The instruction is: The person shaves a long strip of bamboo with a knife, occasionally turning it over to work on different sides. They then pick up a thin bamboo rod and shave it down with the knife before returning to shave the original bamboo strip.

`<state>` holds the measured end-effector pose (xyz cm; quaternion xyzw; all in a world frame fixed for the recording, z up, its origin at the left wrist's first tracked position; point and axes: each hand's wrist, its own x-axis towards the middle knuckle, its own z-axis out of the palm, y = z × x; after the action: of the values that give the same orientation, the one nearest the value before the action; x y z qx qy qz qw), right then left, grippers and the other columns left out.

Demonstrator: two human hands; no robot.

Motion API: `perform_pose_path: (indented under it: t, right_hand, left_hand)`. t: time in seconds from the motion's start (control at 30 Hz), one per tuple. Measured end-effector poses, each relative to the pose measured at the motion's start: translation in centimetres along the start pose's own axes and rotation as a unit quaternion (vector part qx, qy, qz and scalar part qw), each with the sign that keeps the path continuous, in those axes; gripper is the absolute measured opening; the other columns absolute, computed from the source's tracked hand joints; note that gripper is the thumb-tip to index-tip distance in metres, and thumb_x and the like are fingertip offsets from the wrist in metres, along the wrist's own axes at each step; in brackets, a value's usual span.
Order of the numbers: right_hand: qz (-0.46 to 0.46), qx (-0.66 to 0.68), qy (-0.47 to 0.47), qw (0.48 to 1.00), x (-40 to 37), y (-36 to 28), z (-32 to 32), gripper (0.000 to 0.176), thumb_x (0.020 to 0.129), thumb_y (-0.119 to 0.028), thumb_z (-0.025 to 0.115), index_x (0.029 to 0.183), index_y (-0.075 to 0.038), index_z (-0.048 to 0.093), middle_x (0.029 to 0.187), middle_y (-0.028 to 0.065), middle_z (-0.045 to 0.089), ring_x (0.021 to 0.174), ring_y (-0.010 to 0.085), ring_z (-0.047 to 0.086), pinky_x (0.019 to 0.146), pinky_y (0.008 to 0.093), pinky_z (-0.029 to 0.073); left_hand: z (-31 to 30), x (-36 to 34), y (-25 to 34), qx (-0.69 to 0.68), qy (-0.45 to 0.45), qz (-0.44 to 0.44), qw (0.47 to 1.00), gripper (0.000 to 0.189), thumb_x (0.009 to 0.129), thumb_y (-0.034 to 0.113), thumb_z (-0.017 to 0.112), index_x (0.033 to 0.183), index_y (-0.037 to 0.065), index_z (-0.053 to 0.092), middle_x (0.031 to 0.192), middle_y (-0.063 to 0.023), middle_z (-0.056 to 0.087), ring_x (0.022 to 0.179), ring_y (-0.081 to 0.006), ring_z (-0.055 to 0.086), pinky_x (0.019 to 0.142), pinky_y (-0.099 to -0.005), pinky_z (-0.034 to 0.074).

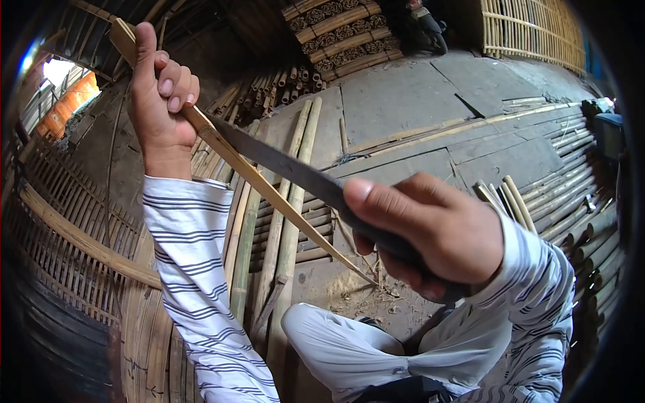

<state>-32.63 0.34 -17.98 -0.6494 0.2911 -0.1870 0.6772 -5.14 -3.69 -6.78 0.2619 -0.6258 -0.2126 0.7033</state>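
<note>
My left hand is raised at the upper left, its fingers wrapped round a long split bamboo strip. A short end of the strip sticks out above the thumb. From the fist the rest slants down to the right, its thin tip near the floor. In my right hand is a large knife with a dark, broad blade, gripped by its black handle. The blade lies along the strip's upper side, its point close to my left fist. Small shavings are scattered around the strip's low end.
Long bamboo poles lie just beyond my knees. Slatted bamboo panels stand at the left. More poles are laid out on the right. Tied bamboo bundles are stacked at the back, near a slatted bamboo frame.
</note>
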Motion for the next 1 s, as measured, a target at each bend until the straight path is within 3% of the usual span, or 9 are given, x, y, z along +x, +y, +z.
perform_pose_path:
  t: [0.2, 0.3, 0.4, 0.5, 0.53, 0.67, 0.8, 0.93, 1.0]
  right_hand:
    - [-0.006, -0.022, -0.010, 1.000, 1.0, 0.7, 1.4, 0.065, 0.099, -0.058, 0.038, 0.078, 0.000, 0.056, 0.046, 0.0005, 0.048, 0.033, 0.0081, 0.045, 0.033, 0.0234, 0.035]
    - [-0.004, -0.027, -0.002, 1.000, 1.0, 0.5, 1.7, 0.063, 0.100, -0.057, 0.038, 0.076, -0.001, 0.055, 0.046, 0.0002, 0.047, 0.033, 0.0087, 0.044, 0.033, 0.0239, 0.036]
    - [-0.120, -0.065, 0.025, 0.990, 3.4, 5.0, 3.4, 0.064, 0.099, -0.058, 0.038, 0.076, -0.001, 0.056, 0.045, -0.0009, 0.047, 0.033, 0.0091, 0.044, 0.033, 0.0244, 0.037]
    - [-0.041, 0.043, -0.015, 0.998, 1.5, 2.1, 2.3, 0.062, 0.099, -0.056, 0.041, 0.074, -0.001, 0.055, 0.045, -0.0014, 0.046, 0.033, 0.0086, 0.043, 0.032, 0.0250, 0.035]
    - [-0.027, 0.031, 0.010, 0.999, 1.2, 1.1, 2.2, 0.062, 0.099, -0.056, 0.041, 0.073, -0.001, 0.054, 0.045, -0.0015, 0.045, 0.033, 0.0079, 0.042, 0.032, 0.0251, 0.035]
    - [-0.094, -0.007, 0.006, 0.996, 3.3, 2.7, 2.8, 0.066, 0.098, -0.059, 0.039, 0.075, 0.000, 0.056, 0.045, -0.0008, 0.047, 0.034, 0.0081, 0.044, 0.032, 0.0241, 0.035]
    - [-0.039, 0.037, 0.002, 0.999, 2.8, 2.5, 2.5, 0.062, 0.099, -0.055, 0.043, 0.078, 0.002, 0.057, 0.046, -0.0002, 0.046, 0.034, 0.0091, 0.045, 0.034, 0.0249, 0.037]
    - [-0.074, 0.026, 0.056, 0.995, 3.0, 1.3, 2.8, 0.063, 0.097, -0.058, 0.045, 0.077, 0.001, 0.057, 0.051, 0.0007, 0.049, 0.037, 0.0092, 0.048, 0.034, 0.0247, 0.038]
    - [-0.068, 0.026, 0.033, 0.997, 4.4, 3.5, 2.9, 0.063, 0.097, -0.058, 0.046, 0.077, 0.000, 0.057, 0.051, 0.0006, 0.050, 0.038, 0.0091, 0.048, 0.035, 0.0245, 0.039]
  left_hand:
    - [0.0, 0.1, -0.3, 0.049, 0.047, 0.026, 0.997, 0.033, 0.083, 0.025, 0.072, 0.072, 0.014, 0.044, 0.048, 0.0072, 0.032, 0.036, -0.0042, 0.030, 0.040, -0.0214, 0.028]
    - [0.1, 0.2, -0.4, 0.051, 0.044, 0.032, 0.997, 0.032, 0.082, 0.024, 0.073, 0.072, 0.013, 0.044, 0.048, 0.0069, 0.032, 0.037, -0.0045, 0.029, 0.041, -0.0220, 0.029]
    - [0.5, 0.1, -0.4, 0.056, 0.050, 0.028, 0.997, 0.032, 0.082, 0.023, 0.072, 0.073, 0.012, 0.044, 0.048, 0.0063, 0.032, 0.037, -0.0046, 0.029, 0.041, -0.0223, 0.029]
    - [0.3, 0.2, -0.2, 0.039, 0.020, 0.026, 0.999, 0.031, 0.082, 0.022, 0.072, 0.073, 0.011, 0.044, 0.049, 0.0061, 0.032, 0.037, -0.0045, 0.029, 0.041, -0.0224, 0.029]
    - [0.6, 0.2, -0.3, 0.044, 0.018, 0.031, 0.998, 0.031, 0.082, 0.022, 0.072, 0.073, 0.011, 0.044, 0.049, 0.0060, 0.032, 0.037, -0.0046, 0.029, 0.041, -0.0225, 0.029]
    - [1.9, -0.4, -0.2, 0.057, 0.033, 0.039, 0.997, 0.031, 0.083, 0.021, 0.071, 0.073, 0.012, 0.044, 0.049, 0.0055, 0.032, 0.037, -0.0049, 0.029, 0.041, -0.0227, 0.029]
    - [1.4, 0.0, -0.1, 0.047, 0.015, 0.030, 0.998, 0.029, 0.083, 0.021, 0.070, 0.073, 0.012, 0.044, 0.050, 0.0051, 0.032, 0.037, -0.0052, 0.029, 0.041, -0.0231, 0.029]
    - [1.8, 0.1, -0.4, 0.049, 0.003, 0.038, 0.998, 0.029, 0.084, 0.021, 0.071, 0.075, 0.012, 0.045, 0.050, 0.0053, 0.032, 0.037, -0.0051, 0.030, 0.041, -0.0221, 0.028]
    - [1.9, -0.1, -0.3, 0.054, 0.014, 0.031, 0.998, 0.029, 0.084, 0.021, 0.071, 0.075, 0.011, 0.045, 0.050, 0.0054, 0.033, 0.037, -0.0049, 0.030, 0.041, -0.0220, 0.028]
